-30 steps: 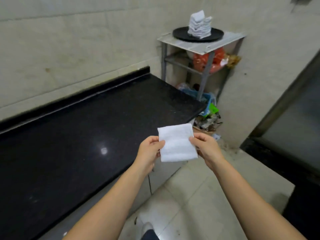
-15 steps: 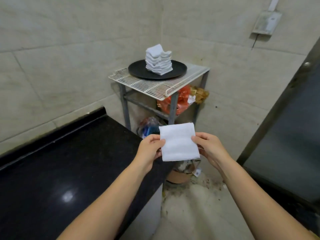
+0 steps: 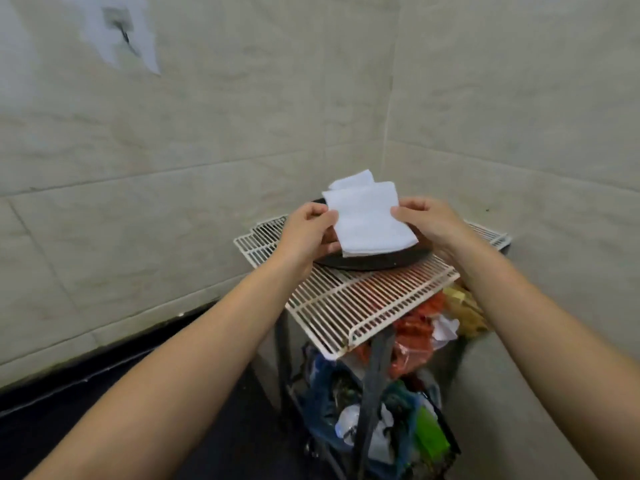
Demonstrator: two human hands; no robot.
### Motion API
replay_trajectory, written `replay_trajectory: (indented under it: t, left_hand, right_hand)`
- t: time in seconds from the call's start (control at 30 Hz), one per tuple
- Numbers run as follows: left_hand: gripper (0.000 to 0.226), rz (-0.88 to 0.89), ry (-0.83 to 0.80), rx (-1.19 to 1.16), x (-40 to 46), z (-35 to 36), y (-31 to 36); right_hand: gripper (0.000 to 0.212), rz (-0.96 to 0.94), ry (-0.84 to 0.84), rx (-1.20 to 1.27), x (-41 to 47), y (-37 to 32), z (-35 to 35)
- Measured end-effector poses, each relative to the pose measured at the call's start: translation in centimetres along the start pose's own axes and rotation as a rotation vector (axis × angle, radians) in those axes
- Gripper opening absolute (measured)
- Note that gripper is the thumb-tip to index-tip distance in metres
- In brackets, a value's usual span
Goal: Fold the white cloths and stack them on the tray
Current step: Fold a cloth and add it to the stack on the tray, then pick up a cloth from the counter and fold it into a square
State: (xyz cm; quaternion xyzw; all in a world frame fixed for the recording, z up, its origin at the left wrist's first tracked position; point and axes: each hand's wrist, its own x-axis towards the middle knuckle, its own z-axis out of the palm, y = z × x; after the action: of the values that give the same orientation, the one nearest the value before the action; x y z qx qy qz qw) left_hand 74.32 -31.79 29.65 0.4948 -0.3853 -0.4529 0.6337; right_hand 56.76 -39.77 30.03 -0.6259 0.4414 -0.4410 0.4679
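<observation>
Left hand [image 3: 308, 233]: fingers [image 3: 320, 216] curled, thumb on top, pinching the left edge of the folded white terry cloth [image 3: 367, 221]. Right hand [image 3: 429, 220]: fingers [image 3: 408, 213] curled the same way, pinching the cloth's right edge. The cloth is a flat rectangle, held level between both hands, near edge tilted slightly down toward the camera.

The held cloth sits directly over the round black tray [image 3: 374, 263]; whether it touches anything beneath cannot be told. Behind its far edge, the top corner of the stack of folded white cloths [image 3: 351, 180] shows, on the tray. Only the tray's near rim is visible under the hands.

The tray rests on the white wire-grid rack top [image 3: 356, 303] of a grey metal stand [image 3: 375, 368]. Open grid shows in front of the tray toward the near corner, and a narrower strip to either side. The stand is set into the corner of the beige tiled walls [image 3: 207, 150], close behind the tray.

Below the rack: orange and blue plastic bags and mixed clutter [image 3: 412, 344]. Lower left, the black stone tabletop [image 3: 86, 403] runs along the wall, its end just beside the stand.
</observation>
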Motion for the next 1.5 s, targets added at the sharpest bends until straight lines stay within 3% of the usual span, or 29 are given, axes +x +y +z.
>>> replay_trajectory:
  t: [0.17, 0.33, 0.43, 0.6, 0.83, 0.93, 1.03, 1.13, 1.3, 1.5]
  left_hand:
    - [0.022, 0.024, 0.207, 0.031, 10.7, 4.2, 1.6]
    - [0.022, -0.059, 0.330, 0.033, 17.1, 6.2, 1.4]
    - [0.020, -0.139, 0.378, 0.106, 18.4, 5.8, -0.2]
    - [0.019, -0.188, 0.416, 0.195, 18.8, 4.5, -2.3]
    - [0.014, -0.186, 0.430, 0.262, 18.1, 3.9, -2.8]
    - [0.020, -0.182, 0.495, 0.303, 16.5, 3.2, -2.7]
    - [0.022, -0.160, 0.545, 0.298, 13.0, 1.3, -2.4]
    - [0.019, -0.138, 0.606, 0.301, 6.9, -1.3, -1.7]
    - [0.017, -0.150, 0.792, 0.349, -9.4, -7.7, -1.2]
    - [0.014, -0.184, 1.125, 0.413, -36.7, -14.9, -2.8]
  right_hand:
    - [0.006, -0.035, -0.127, -0.065, 14.1, -1.3, -1.6]
    - [0.014, -0.021, -0.244, -0.131, 23.0, -0.5, -2.1]
    - [0.018, 0.002, -0.327, -0.199, 24.8, 1.7, -1.8]
    - [0.001, -0.044, -0.405, -0.232, 25.7, 4.1, -0.9]
    - [0.029, -0.072, -0.433, -0.368, 25.4, 3.9, -1.1]
    - [0.036, -0.136, -0.283, -0.458, 24.5, 2.2, -1.9]
    - [0.033, -0.276, -0.114, -0.414, 22.1, -0.1, -2.1]
    - [0.027, -0.477, -0.120, -0.309, 16.8, -2.5, 0.7]
    - [0.020, -0.702, -0.474, -0.282, 2.2, -3.6, 11.2]
    - [0.019, -0.797, -0.964, -0.279, -22.9, -0.6, 24.4]
